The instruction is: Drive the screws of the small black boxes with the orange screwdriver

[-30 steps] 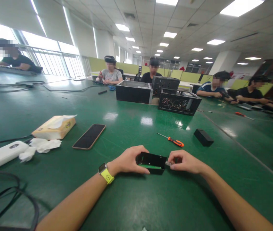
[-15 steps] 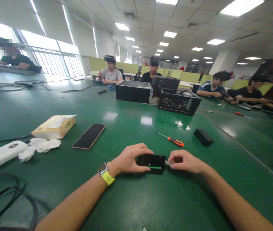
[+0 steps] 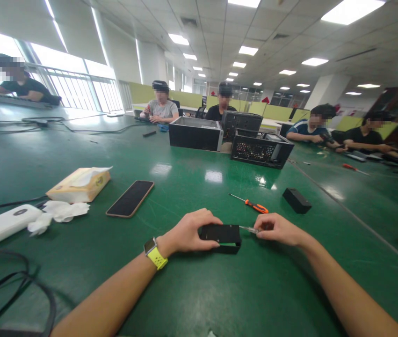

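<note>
My left hand (image 3: pixel 195 231) is wrapped round the left part of a small black box (image 3: pixel 225 231), thumb on its near side and fingers over the far side. A strip of green board (image 3: pixel 227 244) shows along the box's near open edge. To the right, my right hand (image 3: pixel 278 229) pinches a small silvery piece (image 3: pixel 252 230) between thumb and fingers. A thin, pale length runs from that piece to the box's right end; whether it is a wire or a shaft I cannot tell. Behind my right hand lies an orange-handled screwdriver (image 3: pixel 256 206).
A black block-shaped part (image 3: pixel 297 200) lies at right. On the left are a phone (image 3: pixel 130 199), tissue pack (image 3: pixel 81 185), crumpled tissues (image 3: pixel 63 211), white device (image 3: pixel 5 227) and black cables (image 3: pixel 26 276). Computer cases (image 3: pixel 195 134) stand farther back; several people sit around the table.
My right hand has moved slightly right and up with the silvery piece, widening its distance from the box. The box has tipped a little in my left hand, its top now facing up more.
</note>
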{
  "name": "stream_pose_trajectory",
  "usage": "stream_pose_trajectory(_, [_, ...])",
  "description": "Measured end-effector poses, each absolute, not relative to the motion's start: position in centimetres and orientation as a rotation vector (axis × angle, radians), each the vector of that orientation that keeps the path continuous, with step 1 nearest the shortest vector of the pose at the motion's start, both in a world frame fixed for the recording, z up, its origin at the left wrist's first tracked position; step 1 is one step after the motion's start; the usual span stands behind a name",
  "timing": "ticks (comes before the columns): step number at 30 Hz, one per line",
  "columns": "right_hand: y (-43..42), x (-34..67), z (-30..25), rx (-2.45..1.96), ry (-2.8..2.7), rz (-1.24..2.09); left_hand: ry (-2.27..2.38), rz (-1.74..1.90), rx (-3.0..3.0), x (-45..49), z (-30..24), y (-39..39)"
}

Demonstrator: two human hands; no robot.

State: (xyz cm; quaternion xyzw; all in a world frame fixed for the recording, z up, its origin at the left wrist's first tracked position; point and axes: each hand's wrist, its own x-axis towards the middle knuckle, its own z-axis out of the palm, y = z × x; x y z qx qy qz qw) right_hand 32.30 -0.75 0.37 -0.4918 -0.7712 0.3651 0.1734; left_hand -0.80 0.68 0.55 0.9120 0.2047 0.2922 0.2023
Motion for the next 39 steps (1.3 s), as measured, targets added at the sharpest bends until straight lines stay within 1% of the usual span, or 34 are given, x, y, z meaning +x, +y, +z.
stream_pose_trajectory(7, [0.0,34.3,-0.1,-1.585,-2.227,0.657,0.590,0.789,2.530,-0.8,0.7,0.8])
stream_pose_trajectory(13, [-0.9,31.7,1.1,-1.557,-2.203,0.394,0.597,0.796,2.519,-0.7,0.5,0.9])
stream_pose_trajectory(17, [-2.4,27.9,1.6,-1.316,-2.235,0.445,0.597,0.790,2.517,-0.7,0.3,1.0])
stream_pose_trajectory(20, [-3.4,25.3,1.2,-1.214,-2.293,0.486,0.600,0.788,2.512,-0.7,0.3,1.0])
stream_pose_trajectory(25, [-3.9,23.5,0.6,-1.205,-2.264,0.455,0.606,0.809,2.515,-0.7,0.2,1.1])
stream_pose_trajectory(39, [-3.3,23.5,0.3,-1.128,-2.276,0.450,0.580,0.948,2.567,-0.6,0.3,0.7])
